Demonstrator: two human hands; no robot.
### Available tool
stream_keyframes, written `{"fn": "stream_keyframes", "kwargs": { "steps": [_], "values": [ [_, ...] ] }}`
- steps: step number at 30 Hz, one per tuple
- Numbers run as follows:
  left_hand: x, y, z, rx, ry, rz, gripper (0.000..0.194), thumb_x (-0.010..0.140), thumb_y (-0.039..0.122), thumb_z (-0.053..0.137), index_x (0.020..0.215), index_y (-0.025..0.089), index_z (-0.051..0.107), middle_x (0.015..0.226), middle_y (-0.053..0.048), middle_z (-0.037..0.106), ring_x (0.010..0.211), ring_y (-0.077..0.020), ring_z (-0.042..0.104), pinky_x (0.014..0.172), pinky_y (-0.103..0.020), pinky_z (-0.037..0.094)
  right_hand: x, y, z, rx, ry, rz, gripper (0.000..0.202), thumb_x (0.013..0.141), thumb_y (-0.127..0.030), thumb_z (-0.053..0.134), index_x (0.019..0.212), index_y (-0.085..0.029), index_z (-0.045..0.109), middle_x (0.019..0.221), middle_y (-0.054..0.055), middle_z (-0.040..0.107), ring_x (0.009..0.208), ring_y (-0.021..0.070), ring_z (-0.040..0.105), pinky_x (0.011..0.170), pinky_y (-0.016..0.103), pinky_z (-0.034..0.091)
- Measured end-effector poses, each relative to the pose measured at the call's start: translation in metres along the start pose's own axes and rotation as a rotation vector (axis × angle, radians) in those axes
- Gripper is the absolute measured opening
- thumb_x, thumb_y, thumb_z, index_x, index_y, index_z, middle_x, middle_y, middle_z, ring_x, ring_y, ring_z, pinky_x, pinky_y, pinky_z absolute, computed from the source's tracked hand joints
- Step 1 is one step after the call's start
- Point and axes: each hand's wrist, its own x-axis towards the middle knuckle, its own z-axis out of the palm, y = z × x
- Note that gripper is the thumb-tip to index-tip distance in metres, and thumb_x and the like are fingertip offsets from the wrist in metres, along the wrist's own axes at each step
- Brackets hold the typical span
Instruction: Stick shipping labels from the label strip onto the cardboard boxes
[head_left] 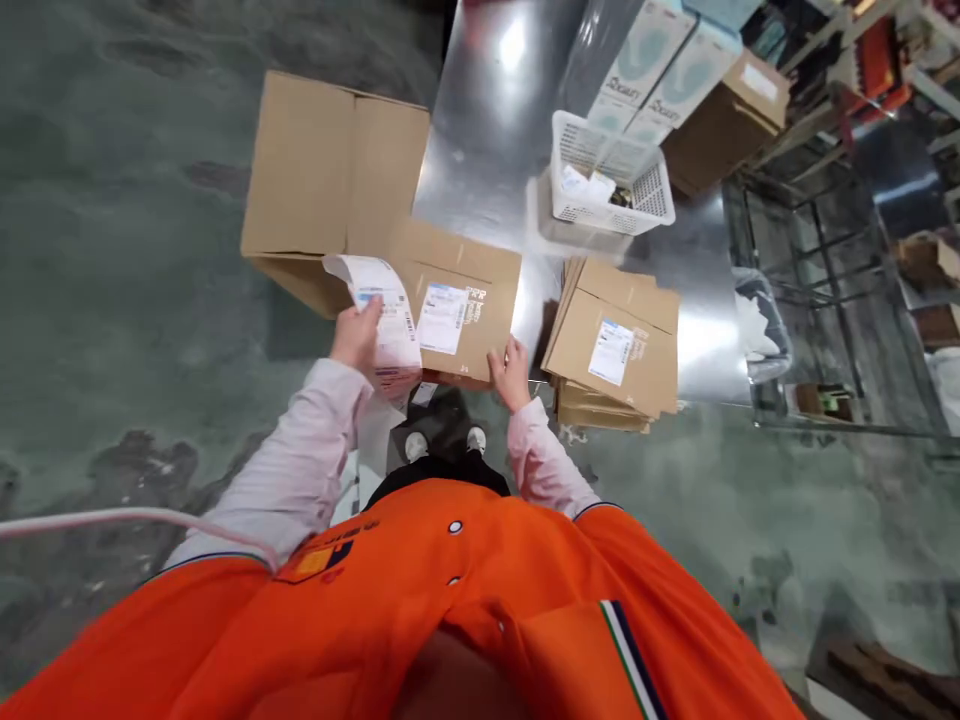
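My left hand (357, 336) is closed on a strip of printed shipping labels (391, 336), its upper end curling over. Beside the strip lies a flat brown cardboard carton (491, 290) with a white shipping label (442, 318) stuck on it. My right hand (511, 374) grips that carton's near right edge between thumb and fingers. Further right, a stack of flat cartons (654, 318) sits at the table's front edge, the top one also bearing a label (611, 351).
A large brown cardboard box (304, 170) stands at the left of the metal table (480, 130). A white plastic basket (613, 215) with small items is behind the stack. White printed boxes (675, 80) and another brown carton (720, 125) stand at the back right.
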Motion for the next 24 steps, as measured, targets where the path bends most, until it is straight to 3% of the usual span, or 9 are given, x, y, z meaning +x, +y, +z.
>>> {"fn": "stream_keyframes", "kwargs": {
  "steps": [2,4,7,9,11,15,17,19,24],
  "values": [
    [-0.019,0.019,-0.002,-0.245,-0.034,-0.074,0.035,0.097,0.036,0.056,0.104,0.002,0.064,0.091,-0.015,0.072,0.094,-0.0245,0.069,0.090,-0.040,0.056,0.001,0.010,-0.048,0.219,0.094,-0.041,0.062,0.098,-0.041,0.044,0.152,-0.011,0.041,0.149,0.018,0.051,0.137,0.0229,0.050,0.117,0.041,0.042],
    [-0.040,0.034,-0.001,-0.406,-0.096,-0.137,0.034,0.090,0.035,0.069,0.102,0.004,0.065,0.090,-0.013,0.073,0.090,-0.0218,0.069,0.087,-0.036,0.058,0.000,0.029,-0.121,0.321,0.202,-0.032,0.067,0.096,-0.046,0.045,0.154,-0.013,0.039,0.149,0.016,0.053,0.134,0.0224,0.054,0.114,0.042,0.045],
    [-0.073,0.043,0.002,-0.392,-0.202,-0.113,0.046,0.068,0.038,0.089,0.096,0.008,0.068,0.094,-0.012,0.075,0.086,-0.0206,0.069,0.080,-0.029,0.058,-0.004,0.052,-0.230,0.140,0.326,0.073,0.067,0.090,-0.049,0.055,0.147,-0.012,0.050,0.138,0.018,0.061,0.127,0.0268,0.059,0.109,0.046,0.049],
    [-0.094,0.041,0.006,-0.358,-0.297,-0.070,0.060,0.053,0.045,0.095,0.094,0.010,0.069,0.098,-0.012,0.076,0.087,-0.0218,0.070,0.077,-0.028,0.058,-0.008,0.049,-0.261,-0.122,0.399,0.167,0.066,0.085,-0.048,0.065,0.138,-0.009,0.058,0.131,0.022,0.063,0.120,0.0311,0.061,0.106,0.051,0.049],
    [-0.114,0.035,0.010,-0.332,-0.397,-0.046,0.069,0.048,0.054,0.095,0.097,0.013,0.070,0.102,-0.011,0.076,0.089,-0.0244,0.071,0.078,-0.030,0.059,-0.015,0.028,-0.242,-0.207,0.283,0.172,0.060,0.082,-0.048,0.071,0.127,-0.009,0.065,0.121,0.021,0.068,0.108,0.0303,0.065,0.100,0.051,0.051],
    [-0.136,0.024,0.015,-0.148,-0.663,-0.044,0.066,0.051,0.061,0.091,0.094,0.014,0.073,0.098,-0.012,0.077,0.088,-0.0281,0.072,0.081,-0.037,0.060,-0.041,-0.023,-0.114,0.387,-0.458,-0.003,0.062,0.070,-0.053,0.083,0.120,-0.017,0.069,0.109,0.009,0.075,0.093,0.0220,0.069,0.087,0.038,0.059],
    [-0.134,0.019,0.012,-0.074,-0.697,-0.029,0.065,0.051,0.061,0.091,0.092,0.013,0.075,0.096,-0.013,0.077,0.090,-0.0292,0.071,0.084,-0.038,0.059,-0.058,-0.035,-0.057,0.599,-0.415,0.014,0.055,0.077,-0.060,0.075,0.110,-0.016,0.072,0.108,0.009,0.076,0.096,0.0223,0.070,0.090,0.037,0.059],
    [-0.127,0.014,0.008,-0.105,-0.592,-0.010,0.067,0.052,0.060,0.091,0.096,0.013,0.076,0.101,-0.013,0.076,0.093,-0.0285,0.071,0.085,-0.037,0.058,-0.070,-0.038,-0.026,0.619,-0.419,0.057,0.054,0.075,-0.064,0.074,0.097,-0.014,0.073,0.100,0.010,0.077,0.092,0.0242,0.071,0.089,0.039,0.059],
    [-0.115,-0.005,0.001,-0.112,-0.440,-0.082,0.061,0.051,0.061,0.088,0.082,0.010,0.076,0.079,-0.009,0.074,0.073,-0.0226,0.066,0.068,-0.030,0.053,-0.048,-0.041,-0.021,0.541,-0.461,-0.004,0.063,0.064,-0.055,0.086,0.112,-0.017,0.072,0.106,0.011,0.076,0.094,0.0236,0.071,0.089,0.039,0.058]
  ]
}}
